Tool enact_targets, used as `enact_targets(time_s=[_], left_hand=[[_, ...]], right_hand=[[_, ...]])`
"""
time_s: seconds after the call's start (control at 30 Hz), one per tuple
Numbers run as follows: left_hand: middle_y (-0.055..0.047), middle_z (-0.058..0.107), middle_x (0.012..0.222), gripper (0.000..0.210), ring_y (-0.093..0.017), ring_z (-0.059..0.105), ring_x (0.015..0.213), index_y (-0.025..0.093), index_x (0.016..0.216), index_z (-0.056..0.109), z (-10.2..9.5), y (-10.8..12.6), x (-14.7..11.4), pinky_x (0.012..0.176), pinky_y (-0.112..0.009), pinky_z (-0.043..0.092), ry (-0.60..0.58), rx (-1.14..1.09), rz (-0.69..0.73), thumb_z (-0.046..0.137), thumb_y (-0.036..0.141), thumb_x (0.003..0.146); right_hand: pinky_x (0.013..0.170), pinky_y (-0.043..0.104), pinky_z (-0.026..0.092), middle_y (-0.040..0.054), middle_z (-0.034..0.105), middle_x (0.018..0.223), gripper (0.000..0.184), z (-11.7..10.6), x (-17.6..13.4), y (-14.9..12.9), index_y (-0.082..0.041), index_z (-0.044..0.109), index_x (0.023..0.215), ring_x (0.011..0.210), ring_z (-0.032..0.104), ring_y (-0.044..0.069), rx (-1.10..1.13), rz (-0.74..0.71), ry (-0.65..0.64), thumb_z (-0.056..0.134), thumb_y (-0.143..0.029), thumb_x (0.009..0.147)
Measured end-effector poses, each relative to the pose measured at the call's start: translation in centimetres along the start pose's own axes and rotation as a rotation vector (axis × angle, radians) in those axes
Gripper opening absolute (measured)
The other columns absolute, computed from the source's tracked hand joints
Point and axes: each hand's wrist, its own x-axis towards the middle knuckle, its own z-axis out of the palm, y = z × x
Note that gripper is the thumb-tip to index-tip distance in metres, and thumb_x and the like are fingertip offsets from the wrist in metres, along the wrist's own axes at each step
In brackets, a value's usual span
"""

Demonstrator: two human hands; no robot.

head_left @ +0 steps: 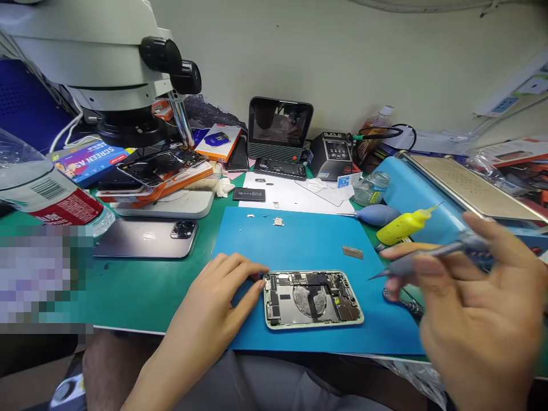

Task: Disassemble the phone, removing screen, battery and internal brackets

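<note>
From my remote seat, I see an opened phone (pixel 314 302) lying on a blue mat (pixel 295 240) between my hands, its long axis running left to right, with the left hand (pixel 218 297) nearer, loosely spread, thumb and forefinger at the phone's left end. My right hand (pixel 475 308), raised off the other end, pinches a slim pointed tool (pixel 400 266) angled toward the phone. Beyond that hand are a yellow squeeze bottle (pixel 400 228) and a glass jar (pixel 371 189), their contents unclear to me.

Microscope (pixel 85 57) and blue "SCREEN" box (pixel 96 162)
A dark-screened display (pixel 280 124) stands beside a black control unit (pixel 331 157); a red-labelled plastic bottle (pixel 55 197) stands at far left.
</note>
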Motion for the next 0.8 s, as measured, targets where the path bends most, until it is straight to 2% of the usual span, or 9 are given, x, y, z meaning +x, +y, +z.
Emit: enact_targets(time_s=[0.07, 0.13, 0.27, 0.37, 0.6, 0.8], left_hand=[[-0.001, 0.077, 0.120, 0.020, -0.027, 0.066, 0.110, 0.031, 0.126, 0.075, 0.0, -0.1, 0.0, 0.094, -0.042, 0.051, -0.003, 0.002, -0.004, 0.058, 0.026, 0.116], [-0.001, 0.076, 0.120, 0.018, -0.027, 0.065, 0.110, 0.032, 0.126, 0.075, 0.1, -0.2, 0.1, 0.095, -0.042, 0.051, -0.007, -0.002, -0.014, 0.063, 0.025, 0.114], [0.000, 0.075, 0.121, 0.018, -0.026, 0.065, 0.112, 0.032, 0.127, 0.074, 0.0, 0.0, 0.1, 0.095, -0.041, 0.052, -0.019, -0.026, -0.044, 0.068, 0.023, 0.112], [0.000, 0.073, 0.122, 0.020, -0.027, 0.065, 0.114, 0.034, 0.127, 0.075, 0.0, 0.0, 0.2, 0.097, -0.041, 0.052, -0.022, -0.037, -0.052, 0.069, 0.023, 0.112], [-0.002, 0.072, 0.124, 0.018, -0.027, 0.067, 0.116, 0.033, 0.125, 0.076, 0.3, -0.1, 0.1, 0.099, -0.042, 0.053, -0.003, -0.046, -0.049, 0.067, 0.024, 0.112], [-0.002, 0.072, 0.125, 0.019, -0.027, 0.067, 0.117, 0.034, 0.126, 0.076, 0.1, -0.1, 0.1, 0.100, -0.042, 0.054, 0.005, -0.038, -0.056, 0.068, 0.025, 0.112]], right_hand=[[0.046, 0.030, 0.056, 0.0010, 0.078, 0.091, 0.063, 2.7, -1.5, -1.0, -0.038, 0.041, 0.166, 0.062, 0.070, 0.020, 0.189, 0.004, -0.104, 0.070, -0.036, 0.109], [0.044, 0.026, 0.056, -0.0006, 0.076, 0.095, 0.055, 5.1, -2.9, -1.0, -0.039, 0.045, 0.161, 0.057, 0.066, 0.014, 0.267, -0.002, -0.194, 0.066, -0.028, 0.112], [0.050, 0.023, 0.058, 0.0027, 0.075, 0.111, 0.055, 7.9, -4.5, 0.4, -0.037, 0.048, 0.160, 0.062, 0.068, 0.010, 0.294, -0.191, -0.307, 0.062, -0.015, 0.112], [0.052, 0.024, 0.060, 0.0063, 0.076, 0.120, 0.058, 8.2, -4.8, 1.2, -0.035, 0.045, 0.162, 0.072, 0.074, 0.012, 0.273, -0.229, -0.347, 0.061, -0.011, 0.111], [0.059, 0.028, 0.067, 0.0082, 0.078, 0.127, 0.063, 7.9, -5.2, 1.3, -0.037, 0.044, 0.165, 0.081, 0.079, 0.016, 0.157, -0.284, -0.405, 0.064, -0.012, 0.110], [0.070, 0.037, 0.073, 0.0093, 0.077, 0.131, 0.060, 8.0, -5.2, 1.5, -0.037, 0.045, 0.164, 0.089, 0.082, 0.021, 0.128, -0.272, -0.417, 0.064, -0.017, 0.111]])
